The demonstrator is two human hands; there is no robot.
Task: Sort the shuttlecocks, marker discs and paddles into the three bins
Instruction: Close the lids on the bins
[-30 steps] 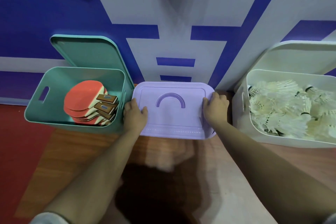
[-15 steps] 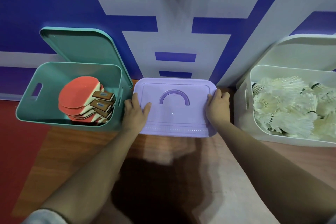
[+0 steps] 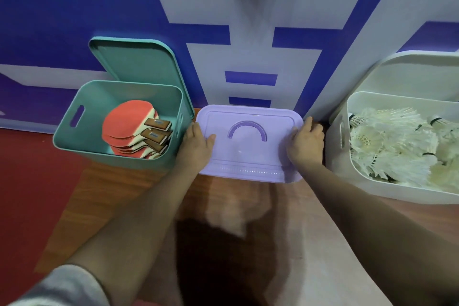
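Three bins stand in a row against the wall. The teal bin (image 3: 82,141) on the left holds several red paddles (image 3: 126,124), and its lid (image 3: 134,62) leans open behind it. The lilac bin in the middle is closed by a lilac lid (image 3: 248,156) with an arched handle. My left hand (image 3: 196,149) grips the lid's left edge, thumb on top. My right hand (image 3: 304,144) grips its right edge. The white bin (image 3: 347,171) on the right is full of white shuttlecocks (image 3: 392,146). No marker discs show.
A blue and white wall (image 3: 248,32) rises right behind the bins. The floor is wood-toned (image 3: 119,194) in front of them and red (image 3: 29,181) at the left. The white bin's lid (image 3: 417,72) leans open against the wall.
Both hands stay on the lilac lid's two edges. The view has shifted slightly; the bins have not moved.
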